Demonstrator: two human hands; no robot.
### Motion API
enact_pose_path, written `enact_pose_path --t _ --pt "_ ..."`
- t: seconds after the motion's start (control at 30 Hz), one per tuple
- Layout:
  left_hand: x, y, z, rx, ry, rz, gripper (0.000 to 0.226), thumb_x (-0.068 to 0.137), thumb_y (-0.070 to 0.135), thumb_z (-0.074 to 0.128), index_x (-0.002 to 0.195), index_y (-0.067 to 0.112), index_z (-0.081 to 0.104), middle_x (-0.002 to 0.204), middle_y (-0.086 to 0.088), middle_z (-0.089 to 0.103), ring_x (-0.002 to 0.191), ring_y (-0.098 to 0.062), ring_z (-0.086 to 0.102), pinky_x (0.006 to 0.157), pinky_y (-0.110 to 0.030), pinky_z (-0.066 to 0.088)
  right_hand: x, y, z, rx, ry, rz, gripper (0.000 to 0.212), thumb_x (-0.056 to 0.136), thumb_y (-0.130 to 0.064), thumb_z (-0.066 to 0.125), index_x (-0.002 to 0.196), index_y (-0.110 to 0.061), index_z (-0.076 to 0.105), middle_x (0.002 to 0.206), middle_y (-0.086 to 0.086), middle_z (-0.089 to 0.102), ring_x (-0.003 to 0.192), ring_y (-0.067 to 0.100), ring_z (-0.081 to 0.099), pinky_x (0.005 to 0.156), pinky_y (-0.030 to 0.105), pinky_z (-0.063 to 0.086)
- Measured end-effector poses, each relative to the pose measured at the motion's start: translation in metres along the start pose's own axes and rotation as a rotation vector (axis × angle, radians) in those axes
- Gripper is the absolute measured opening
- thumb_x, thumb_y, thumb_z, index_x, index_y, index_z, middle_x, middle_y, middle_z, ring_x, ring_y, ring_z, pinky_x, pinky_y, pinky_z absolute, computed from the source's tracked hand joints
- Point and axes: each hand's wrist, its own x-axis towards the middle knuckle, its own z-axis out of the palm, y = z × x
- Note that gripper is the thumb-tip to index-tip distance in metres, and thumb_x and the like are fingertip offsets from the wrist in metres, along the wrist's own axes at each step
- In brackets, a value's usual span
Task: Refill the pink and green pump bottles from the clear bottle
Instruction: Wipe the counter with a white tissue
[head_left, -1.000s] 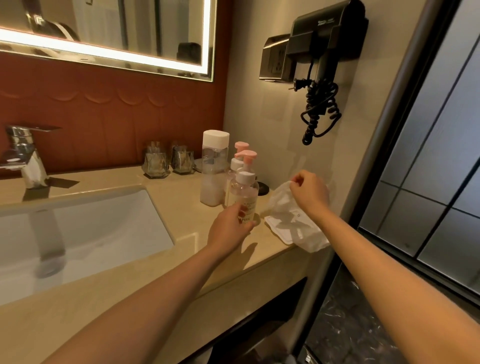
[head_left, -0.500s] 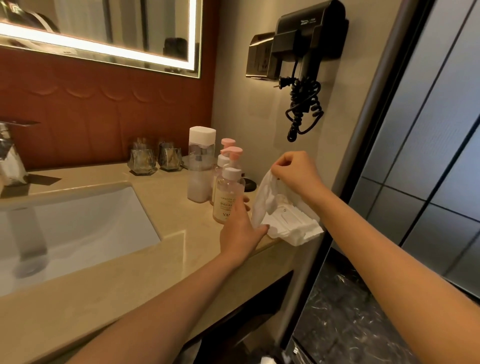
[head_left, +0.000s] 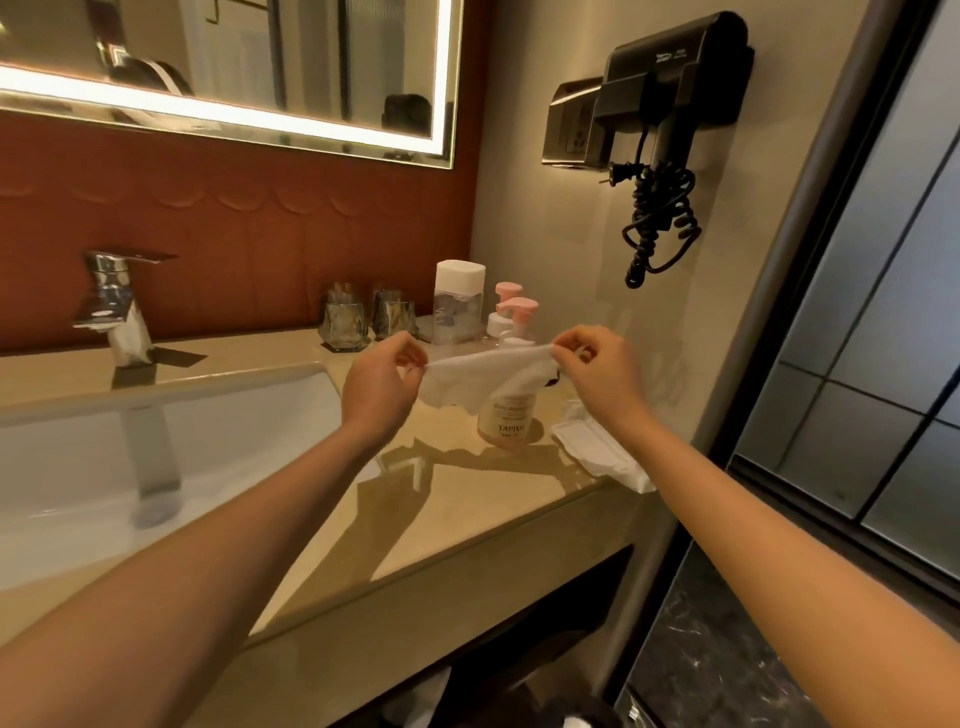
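Now left hand (head_left: 382, 382) and right hand (head_left: 597, 374) each pinch a limp white wipe (head_left: 467, 379) in front of the pink pump bottle (head_left: 506, 421) on the counter (head_left: 467, 499); smooth, probably slippery, so grip its body.

Clear bottle (head_left: 459, 306): tall, see-through, with a squarish white cap on; upright at the back of the counter (head_left: 467, 493), near its right rear corner.
Rear pump bottle (head_left: 500, 325): pink pump head on a white collar, upright, just beside the clear bottle on its right (the body is mostly hidden, so its colour cannot be told).
Front pump bottle (head_left: 506, 415): clear body holding pale peach liquid, label with dark print, pink pump head; upright, nearer the counter's front than the other two and close to its right edge (a white wipe (head_left: 467, 376) covers its shoulder).
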Motion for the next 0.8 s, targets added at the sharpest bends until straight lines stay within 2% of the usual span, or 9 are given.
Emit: enact_pose_path --t 0.07,0.2,0.27,0.3,0.37,0.47,0.57,0.7,0.8 --pt "-0.010 -0.015 -0.012 0.069 -0.102 0.022 0.010 0.086 0.007 0.063 0.085 0.017 0.061 0.086 0.003 0.061 0.083 -0.012 0.055 0.074 -0.027 0.045 -0.023 0.008 0.011 0.023 -0.166 0.003 0.007 0.089 -0.017 0.060 0.090 -0.013 0.066 0.084 -0.005 0.057 0.072 0.005 0.048 0.061 0.010 0.038" --pt "-0.046 -0.052 -0.036 0.202 -0.556 0.043 0.016 0.083 0.011 0.065 0.075 0.023 0.058 0.087 0.002 0.063 0.086 -0.014 0.059 0.077 -0.025 0.049 -0.070 0.027 0.026 -0.112 -0.621 -0.008 0.004 0.089 -0.021 0.061 0.088 -0.020 0.065 0.087 -0.005 0.062 0.076 0.005 0.051 0.070 0.018 0.038" --pt "-0.054 -0.060 -0.046 0.237 -0.712 0.071 0.015 0.084 0.021 0.064 0.074 0.028 0.055 0.086 0.002 0.063 0.083 -0.015 0.059 0.078 -0.027 0.051 -0.079 0.029 0.026 -0.106 -0.758 -0.012 0.006 0.089 -0.024 0.061 0.083 -0.023 0.064 0.083 -0.007 0.063 0.076 0.003 0.052 0.071 0.018 0.038" --pt "-0.056 -0.060 -0.049 0.238 -0.740 0.082 0.012 0.085 0.026 0.061 0.075 0.028 0.055 0.086 0.002 0.063 0.082 -0.015 0.059 0.077 -0.027 0.049 -0.080 0.029 0.027 -0.091 -0.762 -0.009 0.010 0.089 -0.026 0.060 0.082 -0.022 0.065 0.080 -0.007 0.063 0.075 0.004 0.053 0.070 0.018 0.040" --pt "-0.054 -0.056 -0.050 0.243 -0.691 0.103 0.006 0.087 0.025 0.056 0.081 0.025 0.057 0.088 0.002 0.062 0.084 -0.016 0.058 0.076 -0.027 0.047 -0.077 0.027 0.028 -0.054 -0.650 0.016 0.018 0.091 -0.030 0.057 0.083 -0.019 0.067 0.076 -0.008 0.063 0.072 0.006 0.056 0.068 0.019 0.042" --pt "-0.051 -0.045 -0.036 0.303 -0.547 0.171 0.013 0.091 0.019 0.054 0.098 0.020 0.064 0.101 0.001 0.064 0.091 -0.015 0.059 0.079 -0.025 0.047 -0.070 0.029 0.035 -0.153 -0.476 0.038 0.023 0.093 -0.031 0.053 0.098 -0.015 0.069 0.087 -0.007 0.064 0.079 0.011 0.058 0.073 0.025 0.044" --pt "-0.054 -0.043 -0.008 0.400 -0.624 0.221 0.024 0.094 0.023 0.052 0.114 0.016 0.064 0.116 0.001 0.062 0.103 -0.018 0.058 0.086 -0.029 0.046 -0.075 0.034 0.047 -0.380 -0.586 -0.012 0.025 0.091 -0.030 0.056 0.109 -0.017 0.066 0.108 -0.002 0.064 0.094 0.014 0.057 0.081 0.027 0.045" --pt "-0.057 -0.053 0.011 0.550 -0.648 0.225 0.020 0.092 0.015 0.045 0.091 0.016 0.064 0.093 -0.001 0.061 0.083 -0.021 0.054 0.068 -0.030 0.043 -0.081 0.037 0.062 -0.483 -0.618 -0.080 0.032 0.093 -0.031 0.051 0.121 -0.018 0.060 0.122 0.001 0.058 0.108 0.019 0.054 0.088 0.032 0.043" --pt "-0.046 -0.060 0.015 0.644 -0.615 0.202 0.024 0.093 0.017 0.041 0.092 0.013 0.065 0.094 -0.003 0.063 0.082 -0.020 0.055 0.065 -0.029 0.040 -0.071 0.035 0.075 -0.476 -0.598 -0.068 0.032 0.094 -0.028 0.050 0.122 -0.018 0.059 0.123 0.002 0.059 0.110 0.020 0.054 0.090 0.034 0.046"
